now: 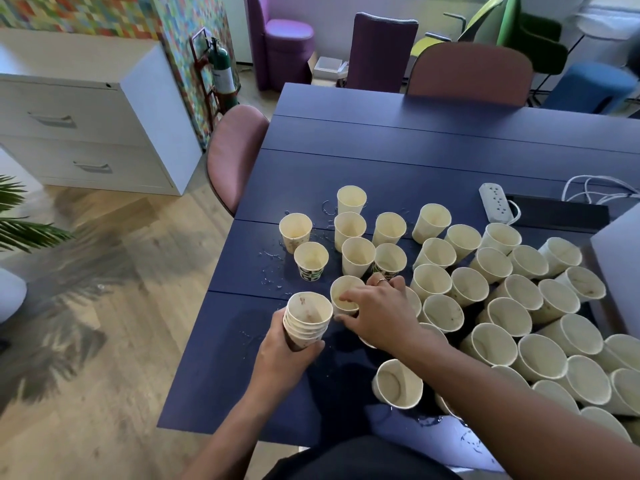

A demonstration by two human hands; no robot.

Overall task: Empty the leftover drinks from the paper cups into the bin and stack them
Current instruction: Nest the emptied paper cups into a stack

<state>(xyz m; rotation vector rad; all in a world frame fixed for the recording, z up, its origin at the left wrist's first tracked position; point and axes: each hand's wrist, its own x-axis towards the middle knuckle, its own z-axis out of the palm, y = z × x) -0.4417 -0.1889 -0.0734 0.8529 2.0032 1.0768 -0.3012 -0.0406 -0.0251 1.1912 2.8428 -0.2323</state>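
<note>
Many cream paper cups (433, 252) stand on a dark blue table (381, 150), packed thickest on the right. My left hand (282, 351) grips a stack of several nested cups (306, 322), held above the table's near left part. My right hand (375, 310) reaches over a single cup (343, 294) just right of the stack; its thumb lies against the cup's near wall and its fingers curl round the far side. No bin is in view.
Spilled liquid (273, 268) lies in drops and puddles on the table's left and front. A white power strip (495, 202) with cable sits at the back right. Pink chairs (232, 157) stand at the table's left and far side. A white box corner (620, 258) is at the right.
</note>
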